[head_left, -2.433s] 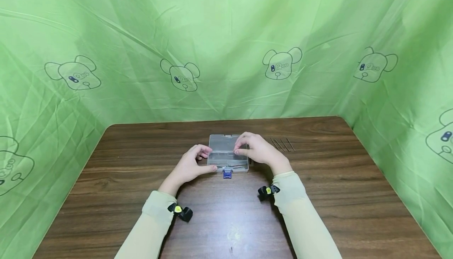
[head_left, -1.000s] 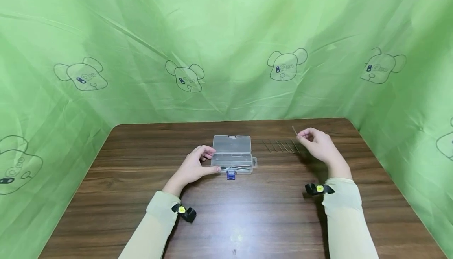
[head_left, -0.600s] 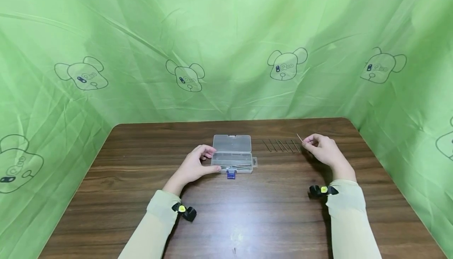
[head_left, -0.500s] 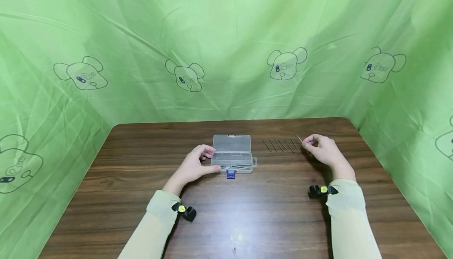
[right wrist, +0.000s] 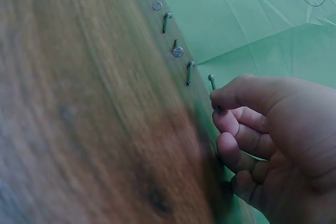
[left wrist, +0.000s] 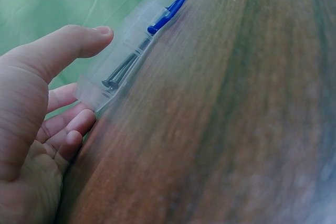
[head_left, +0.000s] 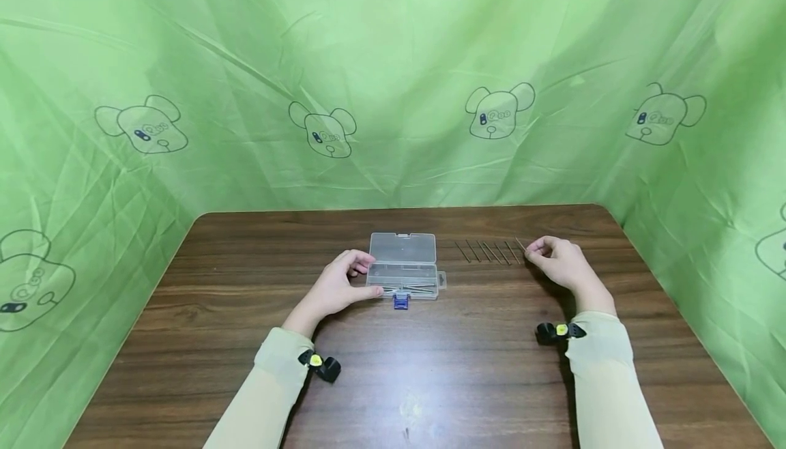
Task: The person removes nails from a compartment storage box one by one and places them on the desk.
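- At the right hand point(head_left: 561, 265): a slim metal nail point(head_left: 520, 244) clamped between thumb and forefinger tips, shaft slanting away and leftward from the pinch; contact with the table impossible to tell.
- Other fingers of the same hand curled in below the pinch, close to the table's surface.
- Just left of the pinched one: a row of nails point(head_left: 492, 253) on the table, near one another, roughly parallel and slanted alike.
- At the left hand point(head_left: 331, 288): thumb and fingers apart, with the left end of a clear plastic box point(head_left: 402, 273) between them; thumb at the near corner, forefinger farther back along the side.
- In the near compartment of the box: more nails point(left wrist: 124, 68), lying lengthwise, close by the left thumb.
- On the box: lid point(head_left: 402, 248) folded open away from the person, blue latch point(head_left: 401, 301) at the near edge.
- Underneath: dark wood-grain table point(head_left: 479, 367).
- Behind: green cloth point(head_left: 393, 162) with cartoon outlines.
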Demonstrator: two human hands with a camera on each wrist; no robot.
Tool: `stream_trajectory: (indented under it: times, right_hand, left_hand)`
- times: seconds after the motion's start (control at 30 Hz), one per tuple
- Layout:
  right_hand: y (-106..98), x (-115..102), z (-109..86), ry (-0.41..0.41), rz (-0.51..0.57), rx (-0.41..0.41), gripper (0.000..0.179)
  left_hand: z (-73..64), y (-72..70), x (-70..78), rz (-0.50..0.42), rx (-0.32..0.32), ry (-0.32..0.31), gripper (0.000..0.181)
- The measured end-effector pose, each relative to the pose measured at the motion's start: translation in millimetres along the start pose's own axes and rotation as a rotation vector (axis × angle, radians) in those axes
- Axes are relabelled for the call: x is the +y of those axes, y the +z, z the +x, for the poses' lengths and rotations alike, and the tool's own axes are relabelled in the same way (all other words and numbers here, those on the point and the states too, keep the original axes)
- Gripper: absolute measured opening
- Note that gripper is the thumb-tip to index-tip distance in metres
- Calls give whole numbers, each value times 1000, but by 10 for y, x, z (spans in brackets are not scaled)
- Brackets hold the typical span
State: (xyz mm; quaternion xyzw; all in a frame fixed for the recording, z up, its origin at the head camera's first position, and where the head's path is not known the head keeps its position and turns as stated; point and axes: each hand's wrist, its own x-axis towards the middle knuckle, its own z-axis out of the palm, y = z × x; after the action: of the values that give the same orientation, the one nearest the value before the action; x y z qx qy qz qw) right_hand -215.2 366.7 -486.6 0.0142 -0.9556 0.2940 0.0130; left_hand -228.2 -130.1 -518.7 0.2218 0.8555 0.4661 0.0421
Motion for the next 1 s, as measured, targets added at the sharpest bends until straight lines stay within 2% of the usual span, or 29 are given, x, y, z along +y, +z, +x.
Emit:
stream_trajectory:
  times: [0.47,1.0]
  right_hand:
    - [14,-8,14,38,-9,-15,20]
    - [30,-8,21,21,-23,2,22]
  left_hand:
    - [17,4,-7,-15,10,9,63]
    - [28,4,-13,-15,11,21,63]
